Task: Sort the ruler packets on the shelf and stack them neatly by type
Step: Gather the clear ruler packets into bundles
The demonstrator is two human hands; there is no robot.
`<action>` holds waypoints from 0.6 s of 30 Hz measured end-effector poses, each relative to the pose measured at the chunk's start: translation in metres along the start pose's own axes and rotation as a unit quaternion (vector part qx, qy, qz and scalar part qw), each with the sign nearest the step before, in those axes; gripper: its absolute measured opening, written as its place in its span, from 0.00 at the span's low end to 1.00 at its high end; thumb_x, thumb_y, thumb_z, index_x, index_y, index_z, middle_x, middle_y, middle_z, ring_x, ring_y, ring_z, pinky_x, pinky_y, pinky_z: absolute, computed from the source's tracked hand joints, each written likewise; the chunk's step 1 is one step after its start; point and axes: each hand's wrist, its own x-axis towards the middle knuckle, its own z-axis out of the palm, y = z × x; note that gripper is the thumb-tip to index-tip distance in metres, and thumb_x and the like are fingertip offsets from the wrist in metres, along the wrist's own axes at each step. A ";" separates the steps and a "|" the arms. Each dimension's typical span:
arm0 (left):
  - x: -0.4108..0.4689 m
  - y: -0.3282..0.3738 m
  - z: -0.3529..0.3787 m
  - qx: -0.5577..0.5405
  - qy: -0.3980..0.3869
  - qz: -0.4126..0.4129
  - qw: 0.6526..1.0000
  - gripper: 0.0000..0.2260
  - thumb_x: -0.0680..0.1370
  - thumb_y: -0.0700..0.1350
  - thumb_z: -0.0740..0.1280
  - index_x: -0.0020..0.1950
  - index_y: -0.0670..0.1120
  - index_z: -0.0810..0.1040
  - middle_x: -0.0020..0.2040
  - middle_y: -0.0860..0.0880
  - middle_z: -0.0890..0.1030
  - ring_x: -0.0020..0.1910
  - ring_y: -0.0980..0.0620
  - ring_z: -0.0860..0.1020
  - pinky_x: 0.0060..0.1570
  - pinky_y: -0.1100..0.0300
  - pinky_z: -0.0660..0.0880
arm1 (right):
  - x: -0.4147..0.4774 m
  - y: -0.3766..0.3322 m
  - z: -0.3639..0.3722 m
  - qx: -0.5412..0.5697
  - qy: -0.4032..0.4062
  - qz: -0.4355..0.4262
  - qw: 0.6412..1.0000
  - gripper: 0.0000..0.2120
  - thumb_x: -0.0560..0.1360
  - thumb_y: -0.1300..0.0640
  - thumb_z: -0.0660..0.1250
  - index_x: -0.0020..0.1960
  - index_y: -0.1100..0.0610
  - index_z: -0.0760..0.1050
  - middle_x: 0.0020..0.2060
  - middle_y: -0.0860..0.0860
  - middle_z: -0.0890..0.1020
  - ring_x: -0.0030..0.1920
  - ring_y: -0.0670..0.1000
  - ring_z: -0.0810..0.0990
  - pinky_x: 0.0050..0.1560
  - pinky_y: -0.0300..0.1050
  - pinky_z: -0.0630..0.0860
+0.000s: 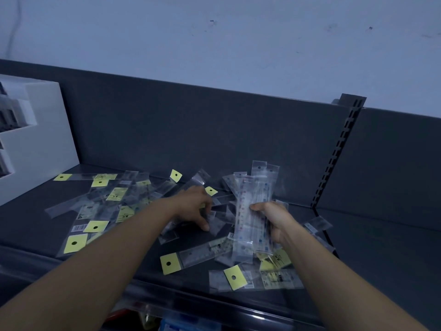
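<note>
The right hand (276, 220) clamps its fingers round an upright bundle of clear packets (253, 204), gathering one type. The left hand (194, 206) paws loose packets (218, 224) beneath its fingers, and blur hides whether they pinch.

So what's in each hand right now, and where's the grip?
The right hand holds a bundle of clear ruler packets, grip around its lower middle. The left hand touches loose packets on the shelf; whether it pinches one cannot be told.

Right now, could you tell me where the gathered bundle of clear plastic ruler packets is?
In the head view, the bundle of clear plastic ruler packets is right of centre, gripped by the right hand, over loose yellow-tabbed packets on the dark shelf.
</note>
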 end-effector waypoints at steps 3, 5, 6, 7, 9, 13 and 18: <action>0.004 0.007 -0.003 -0.008 0.047 0.018 0.999 0.15 0.67 0.53 0.77 0.40 0.52 0.71 0.52 0.51 0.70 0.53 0.53 0.67 0.54 0.55 0.68 | 0.001 -0.001 -0.003 0.006 0.003 -0.002 1.000 0.12 0.75 0.68 0.65 0.59 0.65 0.74 0.43 0.58 0.82 0.43 0.58 0.81 0.48 0.56 0.78; 0.007 0.012 -0.007 -0.075 0.082 0.034 0.993 0.15 0.69 0.49 0.76 0.37 0.50 0.70 0.45 0.51 0.72 0.44 0.54 0.70 0.45 0.58 0.69 | 0.001 -0.002 -0.004 0.013 0.007 -0.001 1.000 0.12 0.75 0.68 0.65 0.59 0.65 0.74 0.43 0.58 0.82 0.42 0.57 0.81 0.43 0.53 0.78; 0.007 0.014 -0.009 -0.125 0.095 0.035 0.987 0.14 0.70 0.46 0.76 0.36 0.49 0.70 0.42 0.52 0.73 0.39 0.55 0.71 0.41 0.59 0.69 | 0.002 -0.002 -0.005 0.017 0.009 -0.001 1.000 0.12 0.75 0.67 0.66 0.59 0.65 0.74 0.43 0.59 0.82 0.42 0.57 0.81 0.42 0.52 0.78; 0.007 0.016 -0.012 -0.173 0.111 0.036 0.978 0.13 0.71 0.44 0.76 0.36 0.49 0.71 0.39 0.52 0.75 0.37 0.56 0.72 0.40 0.60 0.70 | 0.003 -0.001 -0.006 0.021 0.012 0.000 1.000 0.13 0.75 0.67 0.66 0.60 0.65 0.74 0.43 0.59 0.82 0.42 0.58 0.81 0.42 0.53 0.78; 0.008 0.018 -0.019 -0.251 0.147 0.037 0.956 0.09 0.72 0.42 0.75 0.36 0.48 0.75 0.34 0.54 0.78 0.34 0.58 0.74 0.40 0.61 0.72 | 0.004 0.000 -0.008 0.026 0.016 0.000 1.000 0.14 0.75 0.67 0.66 0.61 0.65 0.74 0.43 0.59 0.82 0.42 0.58 0.81 0.44 0.54 0.79; 0.007 0.039 -0.032 -0.386 0.186 0.066 0.901 0.06 0.76 0.42 0.70 0.39 0.44 0.77 0.33 0.51 0.82 0.29 0.56 0.74 0.33 0.63 0.71 | 0.003 -0.001 -0.011 0.041 0.019 -0.004 0.999 0.15 0.75 0.66 0.65 0.61 0.65 0.73 0.42 0.58 0.81 0.41 0.56 0.80 0.40 0.50 0.77; 0.022 0.041 -0.043 -0.446 0.356 -0.039 0.820 0.12 0.81 0.45 0.63 0.38 0.46 0.67 0.30 0.48 0.72 0.29 0.49 0.71 0.33 0.58 0.68 | 0.003 -0.002 -0.016 0.056 0.024 -0.010 0.998 0.16 0.75 0.66 0.66 0.63 0.64 0.72 0.44 0.58 0.82 0.43 0.57 0.82 0.42 0.51 0.79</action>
